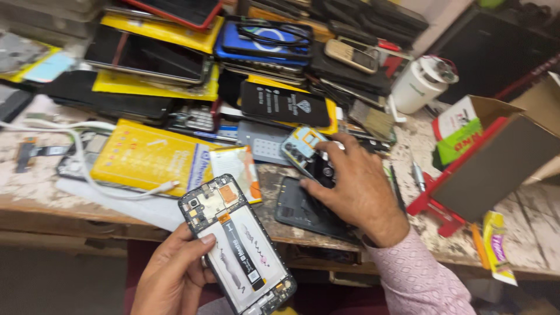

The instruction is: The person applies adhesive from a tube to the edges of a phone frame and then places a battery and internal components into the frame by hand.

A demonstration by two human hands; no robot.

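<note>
Both of my hands are busy over the cluttered workbench (525,233). With my left hand (172,274) I grip an opened phone (236,245) by its lower left edge, thumb laid across the frame, so the phone sits tilted just off the front edge of the bench with its insides facing up: a small circuit board at the top, a dark flex strip running down the pale middle, and another little board at the bottom.

My right hand (356,186) reaches onto the bench, fingers curled down around a small dark part (324,172); it looks like a camera module or a bit of board, though motion blur keeps me from being sure. That part lies on top of a black back cover (300,213) resting flat near the bench edge, just right of the phone.

Beyond my fingers sits a light blue phone piece (300,146). A yellow flat package (149,154) lies to the left with a white cable (87,169) over it. Further right stand a white cup-shaped container (417,87) and an open cardboard box (496,151).
</note>
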